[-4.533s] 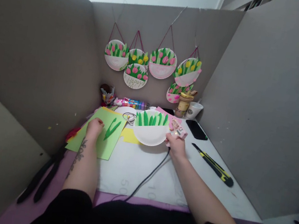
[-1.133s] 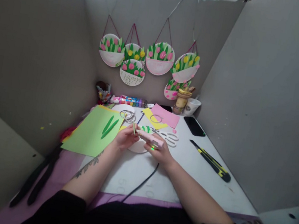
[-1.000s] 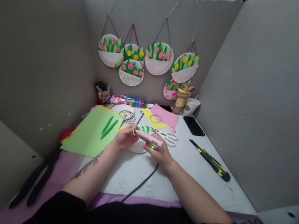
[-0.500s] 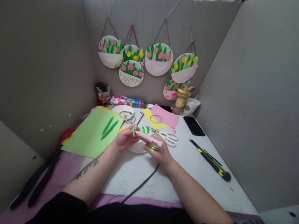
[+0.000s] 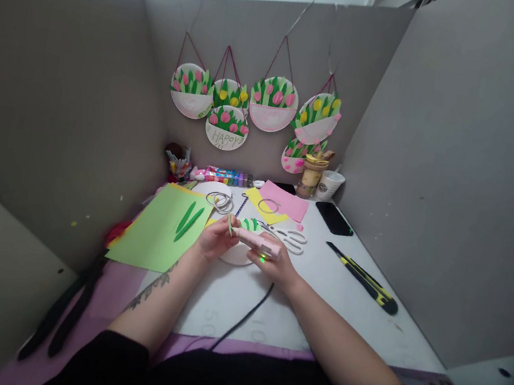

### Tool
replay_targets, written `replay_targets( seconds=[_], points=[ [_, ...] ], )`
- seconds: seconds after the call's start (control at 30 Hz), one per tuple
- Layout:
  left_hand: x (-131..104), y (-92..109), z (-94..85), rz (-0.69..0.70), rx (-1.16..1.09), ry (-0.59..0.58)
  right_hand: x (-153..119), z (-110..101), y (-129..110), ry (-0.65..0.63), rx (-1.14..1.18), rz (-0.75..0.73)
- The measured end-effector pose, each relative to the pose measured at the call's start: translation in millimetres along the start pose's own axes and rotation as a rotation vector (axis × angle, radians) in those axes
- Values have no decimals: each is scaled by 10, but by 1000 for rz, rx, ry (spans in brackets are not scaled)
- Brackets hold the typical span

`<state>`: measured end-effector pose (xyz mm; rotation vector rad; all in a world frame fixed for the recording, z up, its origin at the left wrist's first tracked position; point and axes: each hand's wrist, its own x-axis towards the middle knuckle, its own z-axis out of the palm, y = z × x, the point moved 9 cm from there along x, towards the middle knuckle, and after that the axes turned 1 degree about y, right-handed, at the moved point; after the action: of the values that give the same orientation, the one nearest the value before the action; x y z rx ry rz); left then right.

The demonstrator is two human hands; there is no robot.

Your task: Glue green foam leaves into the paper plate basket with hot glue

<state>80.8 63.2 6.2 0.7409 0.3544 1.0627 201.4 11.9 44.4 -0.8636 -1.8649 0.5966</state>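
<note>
My left hand [image 5: 216,238] pinches a narrow green paper leaf [image 5: 230,225] upright near the table's middle. In my right hand [image 5: 274,263] is a pink glue gun [image 5: 257,243] with a lit green light and a black cord, its tip at the leaf. Below both hands lies a white paper plate [image 5: 237,254], partly hidden, with green leaf shapes [image 5: 250,224] at its far side. Two dark green leaves [image 5: 188,223] rest on light green paper [image 5: 147,234] to the left. White-handled scissors [image 5: 292,240] lie just beyond my right hand.
A yellow and black cutter [image 5: 363,279] and a dark phone [image 5: 333,218] lie on the right. Pink paper [image 5: 292,202], yellow paper [image 5: 262,203] and metal rings [image 5: 219,202] are farther back. A white cup [image 5: 330,184] stands at the back right. Decorated plates [image 5: 271,118] hang on the partition.
The view has shifted very slightly. My hands, the leaf and the glue gun keep nearly the same pose.
</note>
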Motion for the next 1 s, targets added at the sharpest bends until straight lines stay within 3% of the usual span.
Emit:
replay_targets(
  seconds=[1.0],
  points=[
    [23,51,0,26,-31,7,-27,52,-20,-39,14,-74]
  ],
)
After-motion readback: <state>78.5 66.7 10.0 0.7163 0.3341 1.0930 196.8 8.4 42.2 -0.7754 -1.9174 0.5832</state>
